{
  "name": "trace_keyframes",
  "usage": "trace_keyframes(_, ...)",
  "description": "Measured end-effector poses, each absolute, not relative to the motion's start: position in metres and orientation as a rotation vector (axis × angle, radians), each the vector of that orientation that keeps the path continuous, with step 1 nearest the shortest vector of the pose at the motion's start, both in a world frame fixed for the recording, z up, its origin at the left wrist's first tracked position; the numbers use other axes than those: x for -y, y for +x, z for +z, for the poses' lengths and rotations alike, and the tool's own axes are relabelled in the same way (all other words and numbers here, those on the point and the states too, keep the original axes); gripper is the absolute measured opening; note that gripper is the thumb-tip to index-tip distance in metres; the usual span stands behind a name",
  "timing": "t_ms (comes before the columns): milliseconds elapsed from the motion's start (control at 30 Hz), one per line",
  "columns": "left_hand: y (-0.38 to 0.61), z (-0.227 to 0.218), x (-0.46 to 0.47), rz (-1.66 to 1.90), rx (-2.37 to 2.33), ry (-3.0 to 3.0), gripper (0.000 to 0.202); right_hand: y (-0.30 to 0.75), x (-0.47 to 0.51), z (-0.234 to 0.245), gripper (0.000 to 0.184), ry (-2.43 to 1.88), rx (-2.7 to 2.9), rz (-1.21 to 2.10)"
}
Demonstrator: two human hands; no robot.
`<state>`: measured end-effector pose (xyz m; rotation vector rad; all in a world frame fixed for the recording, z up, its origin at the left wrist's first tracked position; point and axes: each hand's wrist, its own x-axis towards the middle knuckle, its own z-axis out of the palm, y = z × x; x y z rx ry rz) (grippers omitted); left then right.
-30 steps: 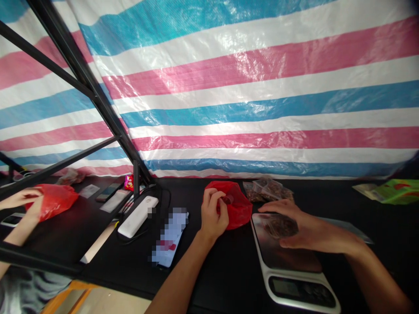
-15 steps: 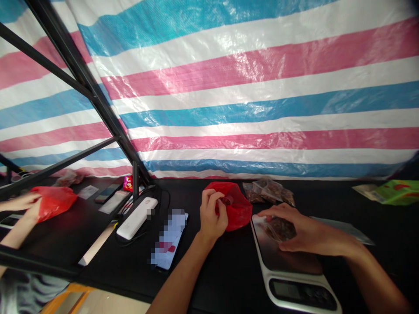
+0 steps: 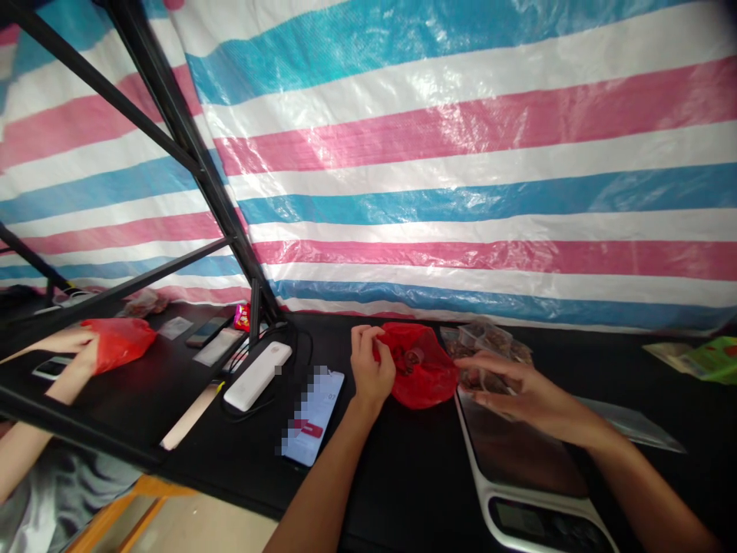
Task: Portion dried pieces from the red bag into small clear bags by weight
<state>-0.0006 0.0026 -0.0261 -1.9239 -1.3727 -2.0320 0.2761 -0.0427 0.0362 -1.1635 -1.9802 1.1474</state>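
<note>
My left hand (image 3: 371,367) is closed on the left rim of a red plastic bag (image 3: 429,380). The bag's mouth gapes towards me, and small dark brown pieces show inside. My right hand (image 3: 518,392) grips a small clear bag of brown pieces (image 3: 480,379), thumb on one side and fingers on the other. It hangs over the far left corner of a kitchen scale (image 3: 527,453), close to the red bag's right side. Whether the two bags touch, I cannot tell. Behind the right hand lie several more small clear bags of brown pieces (image 3: 489,338).
Left of my left arm lie a lit phone (image 3: 314,422) and a white power bank (image 3: 257,376) with black cables. A flat clear bag (image 3: 633,425) and a green packet (image 3: 714,361) sit at right. Beyond a black frame (image 3: 216,203), another person's hands hold a red bag (image 3: 123,344).
My right hand has lifted the small clear bag off the scale's plate, towards the red bag. The red bag's mouth is wider now, with more of its inside showing. The view has shifted left.
</note>
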Motion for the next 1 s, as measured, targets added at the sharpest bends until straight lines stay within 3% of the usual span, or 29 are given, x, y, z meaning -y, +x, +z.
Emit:
trace_keyframes(200,-0.008,-0.03,-0.011,-2.079,1.425,-1.871,0.029,0.229,0.009,0.035,0.054,-1.129,2.164,1.08)
trace_keyframes(333,-0.011,-0.031,-0.013,-2.104,1.423,-1.861,0.031,0.203,-0.011,0.032,0.047,-1.104,2.436,0.712)
trace_keyframes(500,-0.013,-0.03,-0.013,-2.144,1.415,-1.861,0.033,0.187,-0.026,0.021,0.054,-1.12,2.612,0.367)
trace_keyframes(1000,-0.013,-0.029,-0.012,-2.169,1.429,-1.896,0.034,0.178,-0.025,0.019,0.057,-1.144,2.611,0.372)
